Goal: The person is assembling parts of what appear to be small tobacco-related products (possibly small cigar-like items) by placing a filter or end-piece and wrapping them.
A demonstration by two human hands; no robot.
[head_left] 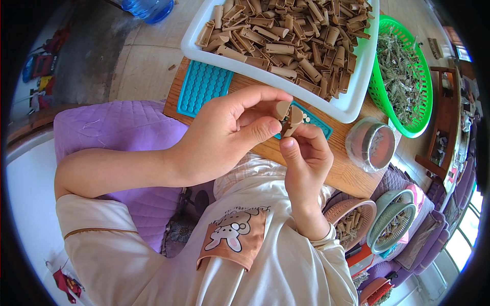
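Observation:
Above the front of a wooden table [347,176], my two hands meet with their fingertips close together. My left hand [224,127] pinches a tan plastic shell piece [282,109] with a rounded end between thumb and fingers. Another tan piece [295,118] is gripped by my right hand [309,166], right beside the first. Something dark shows in the narrow space between the pieces, too small to make out. Behind my hands lies a teal mat [201,89] with rows of round bumps, partly covered by my left hand. A few small pale bits sit near my right fingertips.
A white tub [240,65] heaped with tan half-round shells stands at the table's far side. Right of it is a green basket [430,94] of thin greyish parts. A plastic-lined round container [380,148] sits at the right corner. Pink [368,214] and pale green baskets [377,245] stand lower right.

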